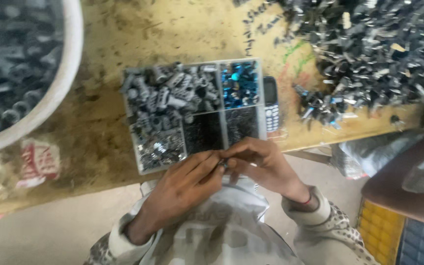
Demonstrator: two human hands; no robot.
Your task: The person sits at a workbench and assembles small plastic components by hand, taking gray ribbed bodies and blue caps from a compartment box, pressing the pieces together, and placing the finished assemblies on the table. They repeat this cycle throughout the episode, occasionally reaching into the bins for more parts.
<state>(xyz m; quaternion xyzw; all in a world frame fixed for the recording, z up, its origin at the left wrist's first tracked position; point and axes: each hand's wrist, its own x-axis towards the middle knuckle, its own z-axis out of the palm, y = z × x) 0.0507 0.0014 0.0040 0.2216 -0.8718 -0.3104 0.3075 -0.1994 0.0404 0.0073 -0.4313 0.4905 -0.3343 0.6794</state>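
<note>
My left hand (182, 184) and my right hand (263, 164) meet just below a compartmented tray (133, 135), fingertips pinched together on a small dark metal part (223, 166). The tray holds grey cylindrical pieces (165, 95), shiny blue pieces (239, 83), small silvery bits (160, 149) and dark tiny parts (222, 128) in separate compartments. Both hands hover over my lap at the front edge of the wooden table (99, 142).
A keypad phone (271, 103) lies right of the tray. A big heap of dark and silvery parts (369, 49) covers the table's right. A white basin (62, 78) of dark pieces sits at left. Another person's arm (408, 184) reaches in at right.
</note>
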